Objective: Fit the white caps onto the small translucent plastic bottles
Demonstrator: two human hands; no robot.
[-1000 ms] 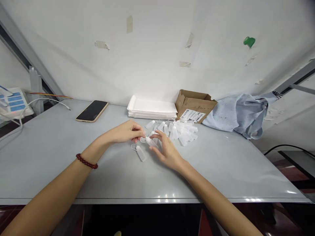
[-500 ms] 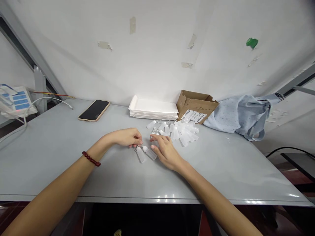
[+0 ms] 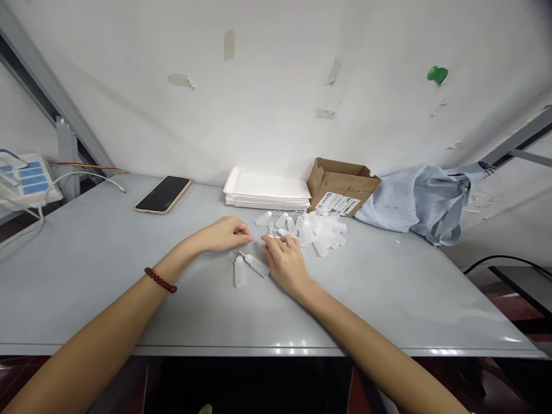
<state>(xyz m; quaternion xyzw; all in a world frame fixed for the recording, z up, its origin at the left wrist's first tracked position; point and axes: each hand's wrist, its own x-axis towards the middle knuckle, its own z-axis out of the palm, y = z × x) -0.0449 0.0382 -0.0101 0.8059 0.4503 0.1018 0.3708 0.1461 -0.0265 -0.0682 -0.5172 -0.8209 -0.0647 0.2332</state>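
Two translucent white plastic tags (image 3: 240,272) joined by a thin cord loop lie on the grey table, just below the space between my hands. My left hand (image 3: 222,234) hovers above and left of them, its fingers curled and thumb near the index finger, with nothing visible in them. My right hand (image 3: 288,263) is beside the near left edge of a pile of similar tags (image 3: 321,233) with white cords. Its fingers are bent together close to the cords; what they pinch, if anything, is hidden.
White padded envelopes (image 3: 267,187) are stacked by the wall, next to an open cardboard box (image 3: 342,187). A light blue cloth bag (image 3: 401,201) slumps at the right. A phone (image 3: 164,194) lies at the left, near a white cable (image 3: 86,172) and a power strip (image 3: 32,178).
My left hand has let go of the two joined tags and risen slightly away from them. The tags have turned and lie loose. My right hand's fingers have drawn closer together.
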